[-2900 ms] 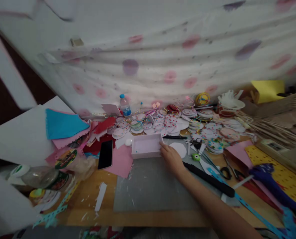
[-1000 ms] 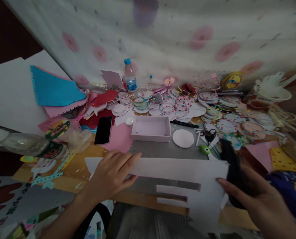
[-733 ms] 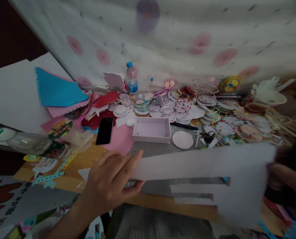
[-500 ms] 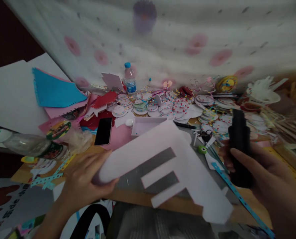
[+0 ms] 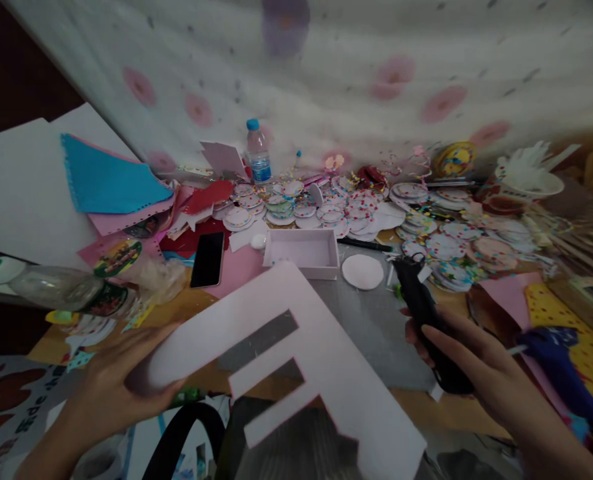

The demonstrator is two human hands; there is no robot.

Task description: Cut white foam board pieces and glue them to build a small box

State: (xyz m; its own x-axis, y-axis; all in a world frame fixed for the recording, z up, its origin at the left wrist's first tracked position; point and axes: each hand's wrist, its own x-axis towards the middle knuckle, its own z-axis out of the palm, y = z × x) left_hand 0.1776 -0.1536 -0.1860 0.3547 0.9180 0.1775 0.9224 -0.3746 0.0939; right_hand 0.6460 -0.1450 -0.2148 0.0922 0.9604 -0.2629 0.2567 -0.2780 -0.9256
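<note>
Far left, printed sheet (image 5: 14, 408): "de" legible. Large bottle (image 5: 61, 288): label unreadable. Left hand (image 5: 119, 373): thumb below, fingers above, pinching one end of white cutout (image 5: 321, 333), slanting over front edge of table (image 5: 459, 415). Small bottle (image 5: 259, 160): blue label, unreadable. Right hand (image 5: 476, 357): fingers wrapped round black tool (image 5: 419, 303).

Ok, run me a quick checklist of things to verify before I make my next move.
1. White cutout held by the left hand: ok.
2. Black tool gripped in the right hand: ok.
3. Tool and cutout apart in the view: ok, gray mat shows between them.
4. Mat free of loose pieces: not ok, a white disc lies on its far part.
5. Cutout not touching the open white box: cannot tell, they overlap in this view.
6. Tool switched off: cannot tell.
</note>
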